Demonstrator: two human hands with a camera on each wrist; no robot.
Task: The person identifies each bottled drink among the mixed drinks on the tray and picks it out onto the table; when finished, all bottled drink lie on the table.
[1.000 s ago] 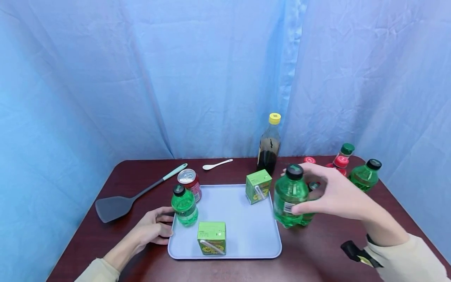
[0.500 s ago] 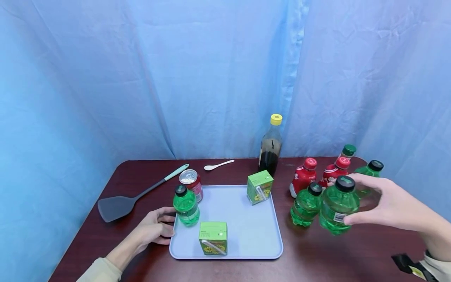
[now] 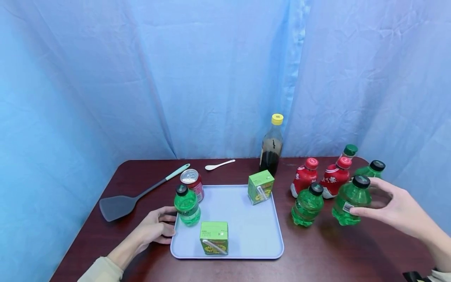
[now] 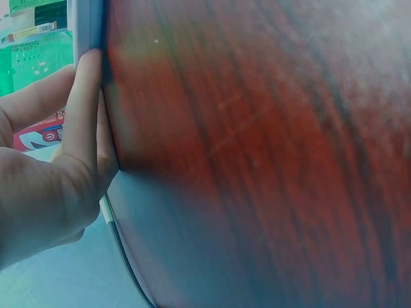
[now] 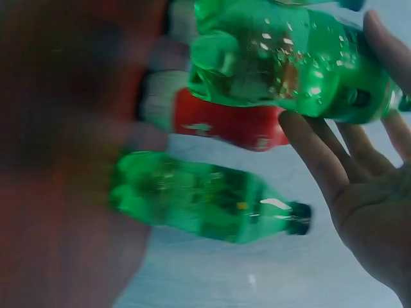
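My right hand (image 3: pixel 394 209) holds a green plastic bottle (image 3: pixel 352 200) with a black cap, thumb on the near side and fingers behind. The bottle leans slightly; whether its base touches the table I cannot tell. Another green bottle (image 3: pixel 307 206) stands just left of it, and a third (image 5: pixel 186 196) shows in the right wrist view. At the left edge of a pale tray (image 3: pixel 246 231), my left hand (image 3: pixel 155 227) rests its fingers against the rim. On that tray stand a green bottle (image 3: pixel 187 207) and two green drink cartons, one near (image 3: pixel 214 238), one far (image 3: pixel 260 188).
A red can (image 3: pixel 192 182) stands at the tray's far left corner. Beyond lie a spatula (image 3: pixel 119 206) and a white spoon (image 3: pixel 218 165). A yellow-capped sauce bottle (image 3: pixel 271 149) stands at the back. Red bottles (image 3: pixel 334 178) and a green-capped bottle (image 3: pixel 350 150) crowd the right.
My right hand has carried the green bottle rightward, away from the tray, past the other green bottle to a spot in front of the red bottles. The left hand stays at the tray.
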